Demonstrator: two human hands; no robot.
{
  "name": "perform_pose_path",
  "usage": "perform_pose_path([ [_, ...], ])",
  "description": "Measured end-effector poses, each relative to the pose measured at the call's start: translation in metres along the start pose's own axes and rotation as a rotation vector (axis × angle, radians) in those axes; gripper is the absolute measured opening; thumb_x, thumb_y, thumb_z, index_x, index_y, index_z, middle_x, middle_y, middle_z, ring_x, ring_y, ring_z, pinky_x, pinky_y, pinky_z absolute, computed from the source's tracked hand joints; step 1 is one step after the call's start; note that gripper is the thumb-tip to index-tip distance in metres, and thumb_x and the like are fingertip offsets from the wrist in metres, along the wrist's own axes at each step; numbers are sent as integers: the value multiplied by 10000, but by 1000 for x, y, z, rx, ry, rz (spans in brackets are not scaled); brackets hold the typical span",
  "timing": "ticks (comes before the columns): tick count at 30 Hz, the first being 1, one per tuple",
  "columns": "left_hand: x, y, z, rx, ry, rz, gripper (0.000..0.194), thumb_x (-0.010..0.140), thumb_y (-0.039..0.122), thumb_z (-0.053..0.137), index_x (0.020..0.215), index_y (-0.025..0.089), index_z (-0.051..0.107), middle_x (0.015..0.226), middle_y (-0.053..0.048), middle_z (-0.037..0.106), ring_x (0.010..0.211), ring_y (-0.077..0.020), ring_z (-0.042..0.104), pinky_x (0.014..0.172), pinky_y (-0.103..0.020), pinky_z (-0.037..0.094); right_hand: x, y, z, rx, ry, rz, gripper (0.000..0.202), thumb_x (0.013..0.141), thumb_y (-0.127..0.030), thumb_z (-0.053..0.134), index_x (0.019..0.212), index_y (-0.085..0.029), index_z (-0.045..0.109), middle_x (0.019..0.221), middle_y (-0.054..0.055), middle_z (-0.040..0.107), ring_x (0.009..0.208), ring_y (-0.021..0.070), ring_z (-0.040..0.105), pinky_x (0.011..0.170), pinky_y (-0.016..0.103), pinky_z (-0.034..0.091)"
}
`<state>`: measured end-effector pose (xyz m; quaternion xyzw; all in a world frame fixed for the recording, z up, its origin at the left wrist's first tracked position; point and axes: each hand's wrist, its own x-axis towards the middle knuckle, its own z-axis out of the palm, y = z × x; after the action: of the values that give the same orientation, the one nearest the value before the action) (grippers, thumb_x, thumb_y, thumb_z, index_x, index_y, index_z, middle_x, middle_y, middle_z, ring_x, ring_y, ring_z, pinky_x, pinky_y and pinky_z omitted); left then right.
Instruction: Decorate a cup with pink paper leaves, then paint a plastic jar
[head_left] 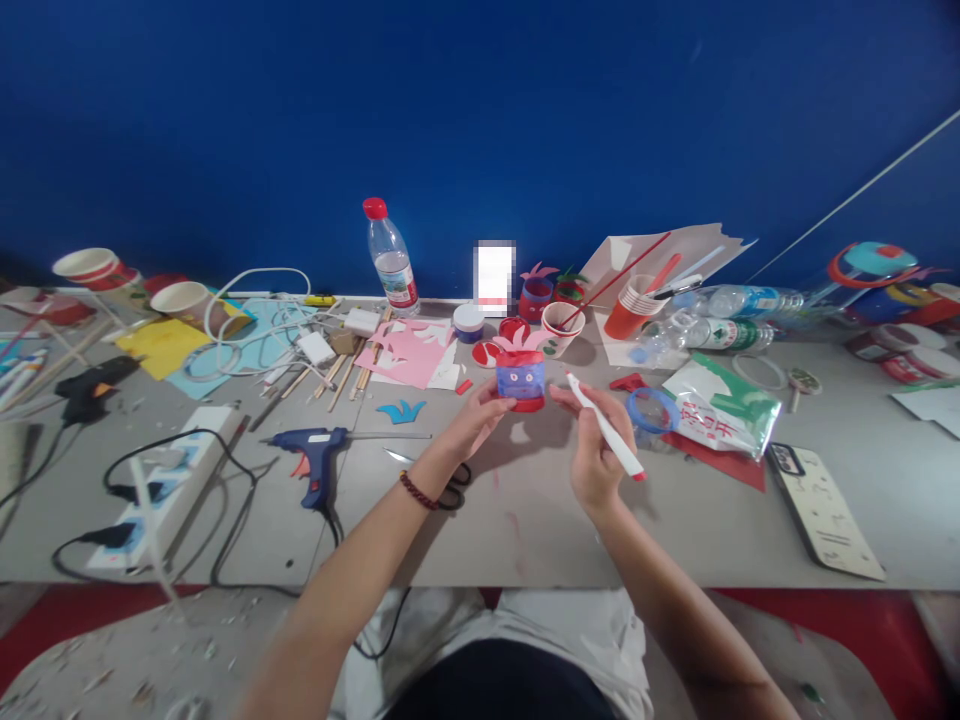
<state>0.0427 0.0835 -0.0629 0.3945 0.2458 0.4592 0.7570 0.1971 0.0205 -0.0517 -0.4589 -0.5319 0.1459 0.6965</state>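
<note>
My left hand (484, 415) is closed on the left side of a small painted paper cup (520, 378), blue with red bands and two eyes, a pink leaf-shaped paper piece (521, 340) showing at its top. In my right hand (600, 450) is a white marker (606, 428) with a red end, its tip pointing up and left toward the cup without touching it. Under my left wrist lies a pair of scissors (454, 487), partly hidden by the arm. A blue paper crown shape (401, 412) rests left of my left hand, and a roll of blue tape (651, 410) is right of my right hand.
A blue glue gun (319, 455) and a white power strip (176, 480) with black cords lie to the left. A water bottle (394, 265) stands at the back. Paint cups and stacked orange cups (634, 310) are behind my hands. A phone (825, 510) lies at right.
</note>
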Motion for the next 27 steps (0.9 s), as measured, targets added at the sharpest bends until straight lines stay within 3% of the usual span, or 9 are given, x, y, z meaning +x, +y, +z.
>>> perform_pose_path([
  [4, -1, 0, -2, -20, -18, 5, 423, 667, 275, 816, 1059, 182, 688, 1088, -71, 736, 1119, -257, 642, 1029, -390, 398, 3, -3, 2, 62, -100, 35, 271, 988, -270, 480, 1234, -254, 593, 1065, 81, 726, 1024, 239, 711, 930, 476, 572],
  [7, -2, 0, -1, -23, -15, 4, 468, 648, 250, 819, 1088, 193, 670, 1116, -66, 724, 1115, -255, 643, 1017, -388, 409, 4, -3, 4, 63, -168, 81, 333, 965, -270, 527, 1297, -268, 533, 1180, 94, 677, 1136, 247, 667, 972, 476, 559],
  [11, 0, 1, 0, 26, -6, 14, 504, 635, 285, 821, 1103, 195, 656, 1142, -72, 709, 1110, -263, 641, 1003, -389, 432, 5, -2, 5, 10, -229, 33, 478, 898, -232, 628, 1348, -276, 473, 1297, 105, 609, 1214, 262, 620, 1019, 487, 526],
  [14, 1, 2, -1, 231, 24, 87, 560, 663, 359, 811, 1162, 188, 623, 1194, -101, 681, 1143, -290, 622, 1010, -426, 445, 7, -3, 5, -34, -245, -9, 521, 881, -225, 644, 1362, -281, 451, 1333, 106, 585, 1230, 266, 601, 1054, 517, 487],
  [19, 0, -1, -7, 799, 116, 304, 692, 675, 338, 818, 1286, 179, 535, 1315, -154, 584, 1223, -322, 563, 1050, -482, 438, 8, -1, 4, -45, -151, -35, 472, 897, -233, 606, 1344, -276, 460, 1307, 113, 596, 1236, 272, 593, 1060, 536, 468],
  [22, -1, -4, -10, 904, 88, 339, 681, 700, 334, 804, 1301, 197, 514, 1332, -152, 557, 1223, -311, 564, 1031, -470, 463, 8, 1, 2, -13, -86, -56, 439, 912, -253, 575, 1334, -270, 456, 1278, 115, 611, 1223, 273, 604, 1037, 537, 483],
  [27, -2, -4, -10, 1004, 61, 284, 646, 672, 349, 828, 1240, 205, 557, 1250, -121, 617, 1157, -301, 597, 1008, -471, 469, 8, 2, 2, 4, -65, -54, 415, 930, -284, 529, 1334, -253, 439, 1276, 122, 604, 1203, 273, 615, 1031, 562, 485],
])
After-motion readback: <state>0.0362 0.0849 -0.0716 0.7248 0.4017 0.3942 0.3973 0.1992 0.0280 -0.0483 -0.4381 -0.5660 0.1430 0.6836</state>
